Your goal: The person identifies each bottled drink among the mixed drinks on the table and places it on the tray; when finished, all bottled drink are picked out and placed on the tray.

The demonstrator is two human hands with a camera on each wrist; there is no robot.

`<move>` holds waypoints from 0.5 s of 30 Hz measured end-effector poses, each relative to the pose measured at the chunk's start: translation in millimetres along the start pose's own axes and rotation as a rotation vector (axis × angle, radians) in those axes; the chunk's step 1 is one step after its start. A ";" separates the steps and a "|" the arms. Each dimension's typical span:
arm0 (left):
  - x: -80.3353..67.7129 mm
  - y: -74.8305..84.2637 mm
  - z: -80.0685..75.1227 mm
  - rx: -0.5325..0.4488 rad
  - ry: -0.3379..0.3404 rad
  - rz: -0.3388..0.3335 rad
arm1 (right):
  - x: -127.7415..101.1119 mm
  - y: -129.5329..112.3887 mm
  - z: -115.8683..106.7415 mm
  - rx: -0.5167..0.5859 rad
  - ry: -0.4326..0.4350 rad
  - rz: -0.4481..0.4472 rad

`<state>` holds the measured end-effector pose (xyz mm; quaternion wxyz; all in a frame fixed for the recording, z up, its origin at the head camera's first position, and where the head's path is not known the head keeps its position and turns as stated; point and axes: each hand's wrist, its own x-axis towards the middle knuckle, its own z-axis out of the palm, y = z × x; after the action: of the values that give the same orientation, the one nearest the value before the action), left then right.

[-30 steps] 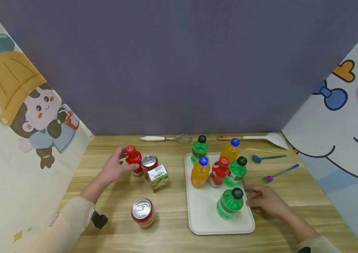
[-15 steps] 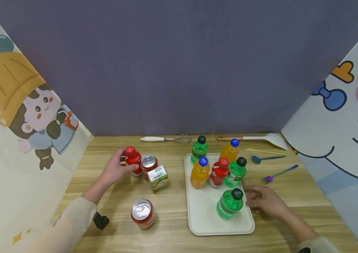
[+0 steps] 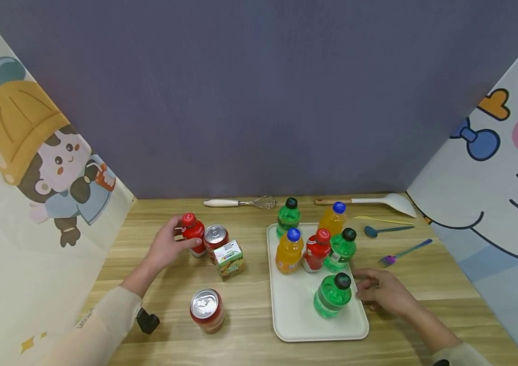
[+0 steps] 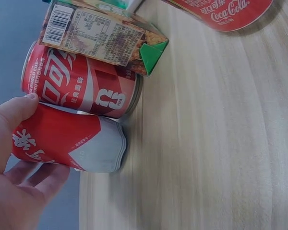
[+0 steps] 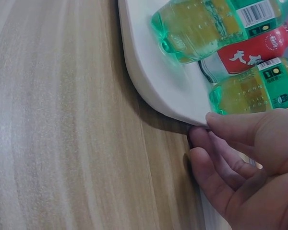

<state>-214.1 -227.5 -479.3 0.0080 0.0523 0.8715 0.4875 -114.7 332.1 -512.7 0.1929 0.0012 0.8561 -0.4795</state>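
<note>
My left hand point(image 3: 165, 245) holds a red bottle point(image 3: 193, 234) with a red cap, thumb on one side and fingers round the other. In the left wrist view, that bottle stands against a red cola can point(image 4: 81, 81), with a drink carton point(image 4: 98, 36) beyond. At the right edge of the white tray point(image 3: 291, 320), my right hand point(image 3: 384, 291) pinches the rim: its thumb point(image 5: 230, 125) lies at the lip and the fingers curl below it. Nearest to this hand on the tray is a green bottle point(image 3: 330, 300) with a black cap.
Two orange bottles point(image 3: 288, 254), another red bottle point(image 3: 316, 254) and more green bottles point(image 3: 340, 250) crowd the tray's far half. A second cola can point(image 3: 207, 311) stands in front. A whisk point(image 3: 240, 202), a ladle point(image 3: 377, 200), a spoon point(image 3: 377, 230) and a fork point(image 3: 396, 255) lie behind and right.
</note>
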 end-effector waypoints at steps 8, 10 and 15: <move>-2.8 -2.5 -1.0 0.022 0.038 -0.009 | -0.5 -1.3 2.7 -0.055 0.020 -0.027; -2.9 -2.3 -1.6 0.026 0.041 -0.007 | -0.6 -2.0 2.9 -0.060 0.024 -0.024; -6.1 -0.1 -5.7 0.034 0.053 -0.009 | -1.5 -4.5 3.5 -0.053 0.030 -0.016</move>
<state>-208.5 -233.0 -476.6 -0.0137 0.0359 0.8799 0.4737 -113.0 327.1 -510.1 0.1762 -0.0039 0.8712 -0.4581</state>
